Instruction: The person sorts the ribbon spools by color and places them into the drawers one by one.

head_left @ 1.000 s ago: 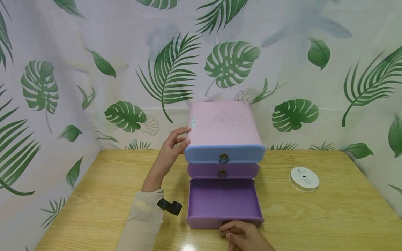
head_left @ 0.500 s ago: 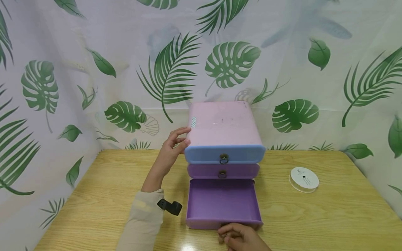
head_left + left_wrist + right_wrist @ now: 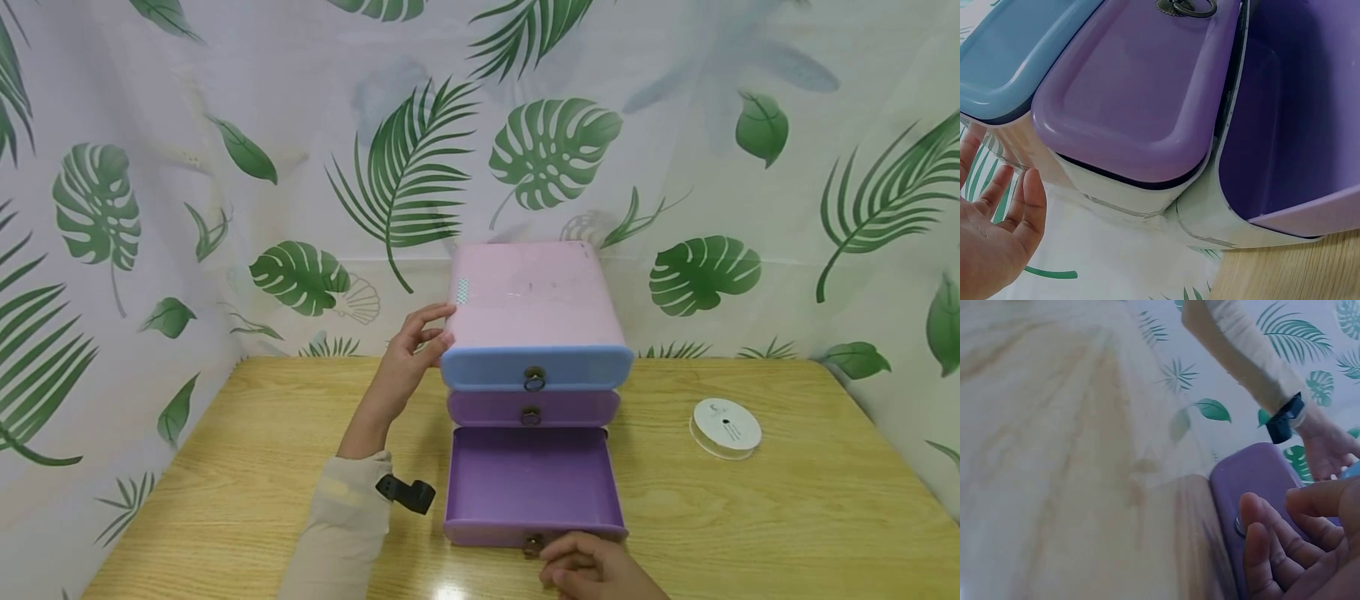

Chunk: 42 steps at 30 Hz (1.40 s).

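A small drawer unit with a pink top stands mid-table. Its upper drawer has a blue front; the middle drawer is purple, and both are pushed in. The purple bottom drawer is pulled out, with nothing in it. My left hand rests its fingertips on the unit's upper left side, thumb near the blue front; the left wrist view shows its fingers relaxed. Just right of the bottom drawer's ring pull is my right hand, fingers loosely bent, holding nothing.
A white ribbon spool lies on the wooden table to the right of the unit. Behind hangs a leaf-printed cloth. A black band is on the left sleeve.
My right hand has let go of the ring pull and shifted slightly right. The bottom drawer stays pulled out, and my left hand has not moved.
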Each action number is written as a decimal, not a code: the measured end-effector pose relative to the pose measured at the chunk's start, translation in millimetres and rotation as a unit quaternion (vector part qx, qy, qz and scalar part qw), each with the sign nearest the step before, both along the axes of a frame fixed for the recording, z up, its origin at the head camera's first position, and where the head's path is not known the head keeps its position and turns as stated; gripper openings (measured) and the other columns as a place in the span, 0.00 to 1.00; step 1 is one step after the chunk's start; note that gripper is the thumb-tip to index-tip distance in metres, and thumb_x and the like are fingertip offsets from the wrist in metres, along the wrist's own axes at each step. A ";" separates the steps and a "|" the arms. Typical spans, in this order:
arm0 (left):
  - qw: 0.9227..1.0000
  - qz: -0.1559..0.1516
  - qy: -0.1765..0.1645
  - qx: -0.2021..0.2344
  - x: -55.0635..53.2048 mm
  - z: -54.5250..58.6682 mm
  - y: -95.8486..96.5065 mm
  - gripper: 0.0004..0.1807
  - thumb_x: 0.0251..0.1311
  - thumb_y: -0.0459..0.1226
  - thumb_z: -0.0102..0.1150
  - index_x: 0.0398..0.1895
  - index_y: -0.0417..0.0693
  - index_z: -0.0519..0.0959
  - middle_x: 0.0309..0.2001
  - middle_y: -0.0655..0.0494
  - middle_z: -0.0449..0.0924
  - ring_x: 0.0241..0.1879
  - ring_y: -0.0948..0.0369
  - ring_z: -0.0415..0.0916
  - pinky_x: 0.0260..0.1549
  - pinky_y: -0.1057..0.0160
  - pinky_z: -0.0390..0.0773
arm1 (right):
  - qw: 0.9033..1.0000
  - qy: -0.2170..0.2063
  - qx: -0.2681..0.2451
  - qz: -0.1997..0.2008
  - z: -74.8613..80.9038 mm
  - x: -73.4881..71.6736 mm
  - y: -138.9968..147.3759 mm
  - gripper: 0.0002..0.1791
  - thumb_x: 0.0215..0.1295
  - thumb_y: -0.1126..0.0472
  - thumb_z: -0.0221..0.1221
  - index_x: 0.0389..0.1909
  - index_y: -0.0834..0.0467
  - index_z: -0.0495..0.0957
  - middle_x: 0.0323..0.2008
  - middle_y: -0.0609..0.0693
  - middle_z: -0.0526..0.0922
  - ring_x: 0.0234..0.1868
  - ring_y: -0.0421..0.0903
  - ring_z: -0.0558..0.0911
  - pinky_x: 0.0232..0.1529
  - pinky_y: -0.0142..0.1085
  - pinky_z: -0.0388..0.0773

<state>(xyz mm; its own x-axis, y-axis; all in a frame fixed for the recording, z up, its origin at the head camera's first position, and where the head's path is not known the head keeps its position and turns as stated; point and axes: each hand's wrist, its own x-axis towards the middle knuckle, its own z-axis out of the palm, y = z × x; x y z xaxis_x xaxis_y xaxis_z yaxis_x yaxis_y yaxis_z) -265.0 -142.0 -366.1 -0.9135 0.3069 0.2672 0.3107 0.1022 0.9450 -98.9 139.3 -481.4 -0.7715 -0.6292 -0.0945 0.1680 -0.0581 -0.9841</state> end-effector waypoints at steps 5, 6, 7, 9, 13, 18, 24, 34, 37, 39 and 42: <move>1.000 -0.002 0.000 0.004 0.3 0.1 -0.3 0.24 0.68 0.38 0.49 0.68 0.49 0.67 0.71 0.56 0.56 0.62 0.49 0.66 0.45 0.62 0.76 | 1.000 -0.007 -0.005 -0.010 14.4 3.3 13.0 0.27 0.72 0.61 0.51 0.57 0.83 0.61 0.44 0.44 0.83 0.43 0.37 0.83 0.44 0.29 0.80; 1.000 -0.002 0.000 0.004 0.3 0.2 -0.3 0.24 0.69 0.38 0.49 0.68 0.49 0.67 0.71 0.56 0.56 0.62 0.49 0.65 0.45 0.62 0.76 | 1.000 0.008 -0.006 -0.012 17.8 3.9 15.4 0.26 0.72 0.62 0.51 0.56 0.83 0.61 0.44 0.43 0.83 0.42 0.37 0.83 0.43 0.30 0.81; 1.000 -0.002 0.000 0.004 0.2 0.3 -0.5 0.24 0.69 0.38 0.49 0.68 0.49 0.67 0.71 0.56 0.56 0.62 0.48 0.65 0.45 0.62 0.76 | 1.000 0.019 0.002 -0.015 22.0 4.4 17.7 0.26 0.72 0.63 0.50 0.57 0.83 0.61 0.43 0.42 0.83 0.41 0.37 0.83 0.42 0.30 0.81; 1.000 -0.002 0.001 0.004 0.4 0.9 -0.4 0.24 0.68 0.38 0.49 0.67 0.49 0.67 0.71 0.56 0.56 0.62 0.48 0.65 0.45 0.62 0.76 | 0.999 0.047 0.014 -0.023 29.2 3.6 22.2 0.24 0.73 0.64 0.49 0.57 0.82 0.61 0.43 0.40 0.84 0.39 0.37 0.83 0.40 0.31 0.81; 1.000 -0.002 0.001 0.000 1.3 2.5 0.2 0.24 0.69 0.39 0.49 0.68 0.50 0.67 0.71 0.56 0.56 0.63 0.48 0.65 0.46 0.62 0.76 | 0.994 0.073 0.063 -0.052 41.6 -0.9 31.4 0.21 0.74 0.63 0.48 0.58 0.77 0.64 0.42 0.37 0.85 0.36 0.37 0.83 0.36 0.33 0.81; 1.000 -0.003 0.004 -0.004 1.0 4.2 0.9 0.24 0.69 0.38 0.49 0.68 0.50 0.66 0.71 0.54 0.56 0.63 0.48 0.65 0.45 0.62 0.76 | 0.989 0.099 0.070 -0.085 49.9 -9.0 47.8 0.15 0.74 0.65 0.47 0.56 0.52 0.75 0.44 0.35 0.85 0.37 0.37 0.84 0.37 0.34 0.81; 1.000 -0.001 0.000 -0.008 0.8 4.3 -0.3 0.24 0.68 0.38 0.50 0.68 0.50 0.66 0.71 0.55 0.56 0.63 0.47 0.65 0.45 0.63 0.77 | 0.956 0.190 0.130 -0.181 57.0 -15.1 68.4 0.16 0.73 0.66 0.48 0.54 0.46 0.75 0.43 0.35 0.85 0.37 0.38 0.84 0.37 0.33 0.81; 1.000 0.002 -0.003 -0.014 1.3 3.9 -0.9 0.24 0.68 0.38 0.49 0.68 0.50 0.66 0.71 0.55 0.56 0.63 0.48 0.66 0.45 0.63 0.77 | 0.892 0.231 0.236 -0.309 63.5 -31.3 104.9 0.15 0.71 0.62 0.53 0.57 0.58 0.73 0.45 0.25 0.81 0.45 0.23 0.79 0.41 0.21 0.77; 1.000 0.002 -0.001 -0.012 0.6 3.3 -0.8 0.24 0.68 0.38 0.49 0.68 0.50 0.67 0.71 0.55 0.56 0.62 0.49 0.66 0.45 0.63 0.77 | 0.871 0.250 0.262 -0.333 62.5 -37.5 114.3 0.16 0.71 0.60 0.54 0.57 0.57 0.73 0.45 0.22 0.78 0.45 0.19 0.76 0.42 0.18 0.74; 1.000 0.001 0.000 -0.012 0.3 3.5 -1.1 0.24 0.68 0.38 0.49 0.68 0.50 0.67 0.71 0.55 0.56 0.62 0.49 0.66 0.45 0.63 0.77 | 0.861 0.261 0.268 -0.345 61.3 -41.8 120.5 0.17 0.69 0.60 0.56 0.57 0.57 0.73 0.45 0.21 0.77 0.46 0.18 0.74 0.42 0.16 0.73; 1.000 -0.001 0.000 -0.012 -0.1 3.8 -1.5 0.24 0.68 0.38 0.49 0.68 0.50 0.67 0.71 0.54 0.56 0.62 0.49 0.66 0.45 0.63 0.77 | 0.844 0.276 0.281 -0.363 59.0 -48.8 130.5 0.19 0.68 0.59 0.57 0.58 0.59 0.71 0.45 0.18 0.74 0.46 0.16 0.72 0.41 0.14 0.70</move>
<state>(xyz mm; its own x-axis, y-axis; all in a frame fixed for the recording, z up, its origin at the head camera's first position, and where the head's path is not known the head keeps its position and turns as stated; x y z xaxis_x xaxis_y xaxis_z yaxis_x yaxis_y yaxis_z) -265.1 -143.5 -362.3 -0.9130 0.3147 0.2597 0.3106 0.1234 0.9425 -147.7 269.8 -422.4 -0.9586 0.0532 0.2799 -0.2048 0.5541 -0.8069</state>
